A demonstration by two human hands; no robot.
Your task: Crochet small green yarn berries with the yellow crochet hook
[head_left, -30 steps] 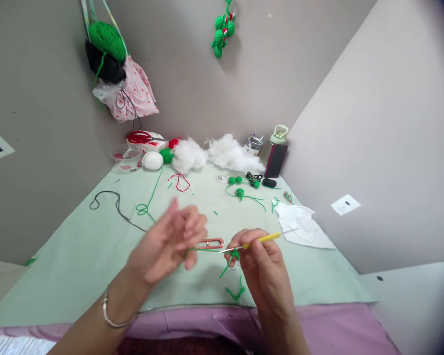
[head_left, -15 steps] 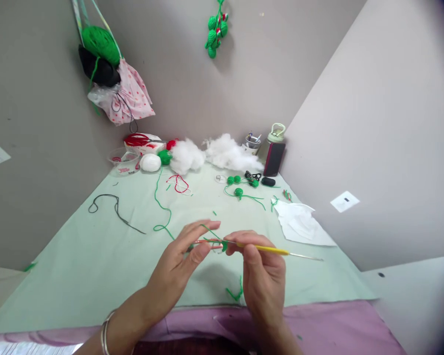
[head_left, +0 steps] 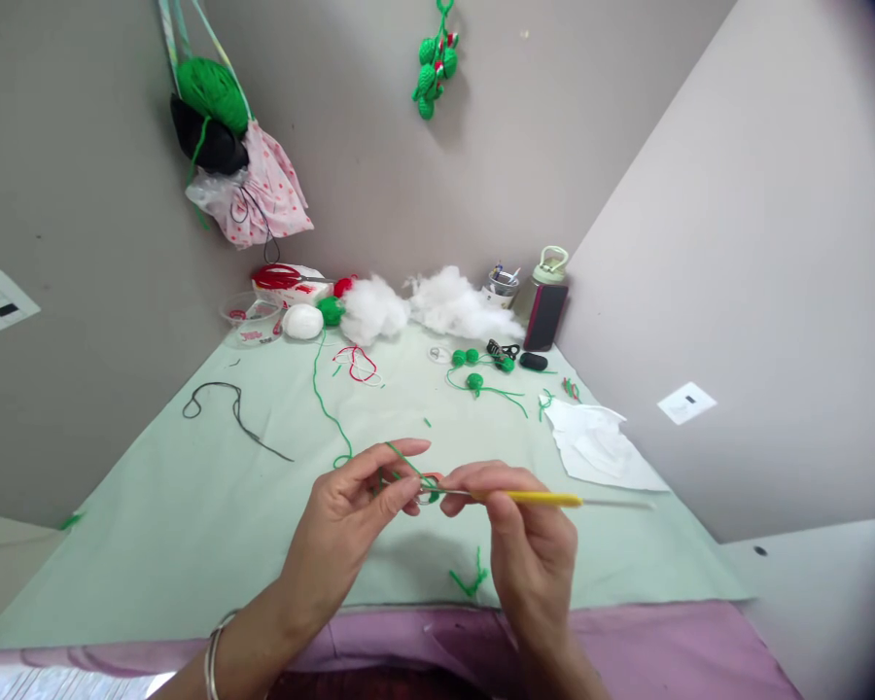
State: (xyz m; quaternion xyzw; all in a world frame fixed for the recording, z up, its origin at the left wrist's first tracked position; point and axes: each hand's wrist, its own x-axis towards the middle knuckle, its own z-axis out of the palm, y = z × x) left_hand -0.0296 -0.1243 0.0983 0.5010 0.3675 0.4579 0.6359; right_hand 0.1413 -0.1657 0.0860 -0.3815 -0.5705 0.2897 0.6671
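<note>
My right hand [head_left: 532,554] is closed round the yellow handle of a crochet hook [head_left: 543,499], whose metal shaft points left. The thumb and fingers of my left hand [head_left: 328,530] pinch a small piece of work [head_left: 433,494] in green and red, partly hidden by the fingers. The hook's left end meets this piece at my left fingertips. A strand of green yarn [head_left: 319,384] runs from a green yarn ball [head_left: 330,311] down to my left hand and passes over its raised index finger.
White stuffing [head_left: 452,303] lies at the back, near a white yarn ball [head_left: 303,322] and red-handled scissors [head_left: 277,277]. Small green crocheted balls [head_left: 474,382], a phone [head_left: 546,317], a bottle [head_left: 552,261] and white paper [head_left: 605,447] are at the right. Green scraps [head_left: 471,583] lie near the front edge.
My left thumb and fingers have closed in on the small piece at the hook's tip. My right hand and the hook sit slightly farther right, and the whole view has shifted a little.
</note>
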